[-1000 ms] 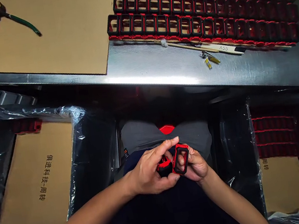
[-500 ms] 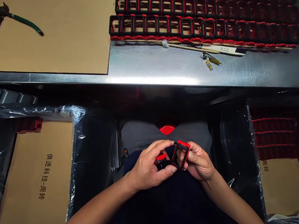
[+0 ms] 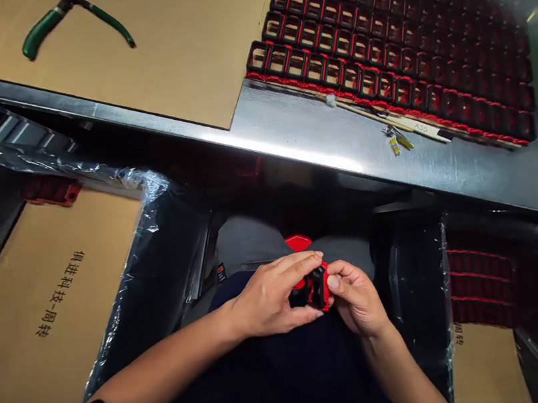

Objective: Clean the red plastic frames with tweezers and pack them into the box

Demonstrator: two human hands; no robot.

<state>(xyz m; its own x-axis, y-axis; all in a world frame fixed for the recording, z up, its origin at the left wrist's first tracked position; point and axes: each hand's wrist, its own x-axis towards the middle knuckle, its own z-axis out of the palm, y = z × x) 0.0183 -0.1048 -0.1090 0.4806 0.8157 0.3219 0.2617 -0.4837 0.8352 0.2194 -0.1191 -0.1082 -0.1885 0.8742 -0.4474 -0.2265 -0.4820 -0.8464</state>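
Pinching a red-and-black frame (image 3: 319, 280) in the right hand (image 3: 358, 296), curling the left hand (image 3: 276, 298) around another piece (image 3: 298, 297), apparently handling both together, probably needing a steady pinch next.

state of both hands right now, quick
Left hand: closed around a red-and-black piece.
Right hand: closed, pinching the red edge of that same piece between thumb and fingers.

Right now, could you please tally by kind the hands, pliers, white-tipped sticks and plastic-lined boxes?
Left hand, right hand: 2
Green-handled pliers: 1
White-tipped stick: 1
Plastic-lined boxes: 2
Total: 6
The held red-and-black parts overlap, so I leave them uncounted.
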